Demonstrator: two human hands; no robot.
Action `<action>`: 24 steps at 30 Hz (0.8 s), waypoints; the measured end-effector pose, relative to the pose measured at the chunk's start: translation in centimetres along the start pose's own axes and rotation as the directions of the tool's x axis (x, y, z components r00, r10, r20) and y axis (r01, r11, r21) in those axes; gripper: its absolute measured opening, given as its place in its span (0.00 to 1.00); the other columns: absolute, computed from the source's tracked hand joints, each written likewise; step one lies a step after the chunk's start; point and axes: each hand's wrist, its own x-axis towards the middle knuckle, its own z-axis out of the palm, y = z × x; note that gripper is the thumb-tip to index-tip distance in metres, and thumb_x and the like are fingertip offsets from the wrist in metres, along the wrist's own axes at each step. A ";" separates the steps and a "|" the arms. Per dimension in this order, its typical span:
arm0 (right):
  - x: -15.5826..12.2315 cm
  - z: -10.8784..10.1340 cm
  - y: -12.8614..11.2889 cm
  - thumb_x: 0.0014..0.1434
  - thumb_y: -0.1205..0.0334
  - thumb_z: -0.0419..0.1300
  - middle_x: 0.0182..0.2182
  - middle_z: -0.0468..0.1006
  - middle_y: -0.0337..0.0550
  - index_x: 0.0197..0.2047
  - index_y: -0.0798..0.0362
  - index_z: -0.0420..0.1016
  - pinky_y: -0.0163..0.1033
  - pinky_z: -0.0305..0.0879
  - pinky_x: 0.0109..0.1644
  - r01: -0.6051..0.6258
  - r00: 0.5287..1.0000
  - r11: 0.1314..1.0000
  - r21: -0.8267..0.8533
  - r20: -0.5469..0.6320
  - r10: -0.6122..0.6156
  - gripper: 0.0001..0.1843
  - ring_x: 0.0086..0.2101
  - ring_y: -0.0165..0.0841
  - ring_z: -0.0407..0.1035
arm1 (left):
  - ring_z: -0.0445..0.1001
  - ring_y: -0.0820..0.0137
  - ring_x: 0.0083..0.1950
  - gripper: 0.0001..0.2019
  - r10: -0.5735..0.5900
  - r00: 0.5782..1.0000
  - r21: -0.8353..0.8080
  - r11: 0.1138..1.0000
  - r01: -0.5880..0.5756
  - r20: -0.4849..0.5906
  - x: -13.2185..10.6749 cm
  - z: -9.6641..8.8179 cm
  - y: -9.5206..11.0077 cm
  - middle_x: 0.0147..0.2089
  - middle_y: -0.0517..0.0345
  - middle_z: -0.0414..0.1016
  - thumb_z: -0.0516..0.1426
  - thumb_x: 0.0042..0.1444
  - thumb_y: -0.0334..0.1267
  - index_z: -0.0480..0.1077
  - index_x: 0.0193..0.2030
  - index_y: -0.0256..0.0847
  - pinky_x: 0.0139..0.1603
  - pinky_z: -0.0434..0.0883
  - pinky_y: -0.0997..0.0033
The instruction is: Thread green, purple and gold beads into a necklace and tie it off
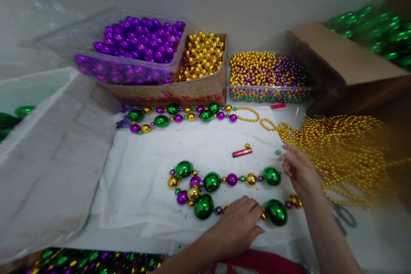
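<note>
A necklace of large green, purple and gold beads (212, 182) lies doubled on the white cloth. My left hand (239, 224) rests palm down over its lower strand, fingers bent round the beads and hiding several of them. To the right, my right hand (298, 169) is raised near the end of the upper strand with its fingers curled together. A small shiny bit shows at those fingers, too small to name. Just left of the fingertips is a small green bead (278, 152). A red lighter (242, 152) lies farther in, beside a small gold bead (247, 146).
A second bead necklace (161, 120) stretches along the back. Behind it stand a clear bin (128, 58) of purple beads, a cardboard box (167, 94) of gold beads and a tub (272, 88) of small mixed beads. Gold bead strands (346, 150) and scissors (345, 216) lie right.
</note>
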 end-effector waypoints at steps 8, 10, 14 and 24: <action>-0.9 -0.7 0.8 0.49 0.55 0.66 0.26 0.71 0.40 0.40 0.56 0.68 0.27 0.41 0.17 -0.033 0.999 0.999 0.017 -0.012 0.033 0.19 0.17 0.20 0.51 | 0.68 0.72 0.49 0.12 -0.091 0.979 -0.240 0.970 0.046 -0.183 2.5 -5.0 -2.0 0.47 0.57 0.71 0.50 0.62 0.41 0.68 0.49 0.40 0.51 0.63 0.73; -1.1 -0.9 1.0 0.49 0.55 0.65 0.26 0.71 0.40 0.39 0.56 0.68 0.27 0.41 0.17 -0.039 0.999 0.999 0.022 -0.020 0.040 0.18 0.17 0.20 0.52 | 0.69 0.72 0.47 0.12 -0.167 0.955 -0.267 0.959 0.099 -0.247 4.0 -6.9 -3.5 0.47 0.58 0.72 0.50 0.61 0.39 0.69 0.47 0.40 0.49 0.64 0.73; -1.4 -1.2 1.1 0.49 0.55 0.66 0.26 0.71 0.41 0.38 0.56 0.68 0.27 0.42 0.16 -0.048 0.998 0.998 0.034 -0.027 0.049 0.18 0.17 0.21 0.54 | 0.70 0.71 0.45 0.12 -0.225 0.931 -0.223 0.961 0.163 -0.288 7.0 -9.4 -6.5 0.45 0.57 0.73 0.51 0.59 0.38 0.71 0.45 0.38 0.47 0.65 0.72; -1.3 -1.4 0.9 0.47 0.55 0.67 0.26 0.71 0.42 0.37 0.57 0.70 0.26 0.43 0.16 -0.061 0.998 0.997 0.052 -0.027 0.062 0.18 0.18 0.21 0.56 | 0.70 0.69 0.46 0.14 -0.245 0.949 -0.051 0.970 0.239 -0.200 10.5 -10.1 -8.4 0.47 0.55 0.73 0.50 0.57 0.36 0.72 0.46 0.37 0.46 0.65 0.72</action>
